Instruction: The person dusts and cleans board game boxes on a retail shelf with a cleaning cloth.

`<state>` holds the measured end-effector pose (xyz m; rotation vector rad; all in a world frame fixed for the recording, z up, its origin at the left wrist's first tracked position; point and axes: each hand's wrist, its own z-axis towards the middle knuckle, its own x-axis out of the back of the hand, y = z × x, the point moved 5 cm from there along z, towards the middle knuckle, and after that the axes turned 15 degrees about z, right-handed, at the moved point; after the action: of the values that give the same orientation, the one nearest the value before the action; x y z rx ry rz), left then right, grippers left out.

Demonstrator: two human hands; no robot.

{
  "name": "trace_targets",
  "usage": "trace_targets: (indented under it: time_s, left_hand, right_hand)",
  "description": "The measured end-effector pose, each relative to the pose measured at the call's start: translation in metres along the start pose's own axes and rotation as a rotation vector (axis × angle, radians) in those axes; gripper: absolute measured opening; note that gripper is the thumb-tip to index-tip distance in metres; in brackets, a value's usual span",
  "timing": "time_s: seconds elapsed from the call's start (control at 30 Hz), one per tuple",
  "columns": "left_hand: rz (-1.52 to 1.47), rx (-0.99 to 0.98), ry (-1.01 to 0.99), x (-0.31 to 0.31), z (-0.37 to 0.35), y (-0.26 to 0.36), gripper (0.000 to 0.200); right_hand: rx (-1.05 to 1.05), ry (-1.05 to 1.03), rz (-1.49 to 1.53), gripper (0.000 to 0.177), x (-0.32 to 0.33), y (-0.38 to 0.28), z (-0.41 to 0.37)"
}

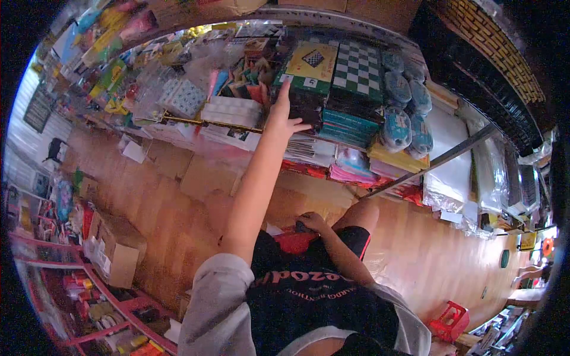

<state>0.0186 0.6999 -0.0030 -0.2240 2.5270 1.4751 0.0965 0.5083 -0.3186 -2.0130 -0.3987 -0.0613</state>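
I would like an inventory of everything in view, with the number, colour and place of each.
yellow-topped box: one, yellow and green, upper middle
checkered box: one on top, green and white, right of that
teal boxes: several, teal, beneath the checkered box
tubs: about six, bluish, right of the checkered box
cardboard box: one, brown, lower left
plastic item: one, red, lower right
small goods: uncountable, mixed, left
shirt: one, black and grey, bottom middle
left hand: one, bare, by the yellow-topped box
right hand: one, bare, at the lap

Wood-plank floor (427, 249), shiny toward right; pink rack (113, 300) lower left; grey metal bar (442, 155) slanting at right.
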Motion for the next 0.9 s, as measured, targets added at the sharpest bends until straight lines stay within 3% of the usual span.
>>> trace_targets:
  time_s: [0.07,0.13,0.2,0.23,0.37,0.53,0.57,0.6,0.73,0.8,0.83,0.9]
  left_hand:
    - [-0.016,0.057,-0.206,-0.015,0.011,0.002,0.095]
    - [-0.062,0.098,-0.103,-0.022,0.016,0.003,0.085]
    - [-0.096,-0.055,-0.231,-0.027,0.027,0.009,0.071]
    - [-0.121,-0.038,-0.201,-0.026,0.034,0.009,0.056]
    - [-0.138,-0.084,-0.256,-0.027,0.019,0.016,0.049]
    - [-0.118,0.028,-0.191,-0.008,0.017,0.005,0.049]
    - [-0.078,0.052,-0.054,-0.002,0.015,0.001,0.055]
    - [-0.079,0.052,-0.057,0.001,0.01,-0.003,0.055]
    - [0.066,-0.053,-0.035,0.018,-0.009,-0.009,0.065]
    - [0.064,-0.302,0.03,0.017,-0.045,0.006,0.065]
    - [-0.101,-0.288,0.179,0.015,-0.07,0.014,0.034]
    - [-0.042,-0.356,0.184,0.024,-0.07,0.008,0.035]
  right_hand:
    - [0.062,-0.029,-0.106,0.045,0.001,-0.003,0.003]
    - [0.085,-0.035,-0.022,0.044,0.006,-0.008,-0.002]
    - [0.103,-0.042,0.065,0.043,0.004,-0.011,-0.007]
    - [0.066,-0.026,0.064,0.042,0.004,-0.011,-0.007]
    - [0.057,-0.031,0.035,0.039,0.004,-0.006,-0.004]
    - [0.034,0.003,0.056,0.036,0.001,0.006,0.003]
    - [0.044,0.013,0.053,0.036,0.001,0.001,0.001]
    - [0.043,0.015,0.052,0.036,0.002,-0.002,-0.001]
    - [0.079,0.031,-0.038,0.041,0.007,-0.013,-0.008]
    - [0.146,0.014,-0.043,0.044,0.006,-0.019,-0.014]
    - [0.118,0.027,0.0,0.043,0.009,-0.029,-0.021]
    - [0.089,0.029,0.044,0.043,0.004,-0.029,-0.023]
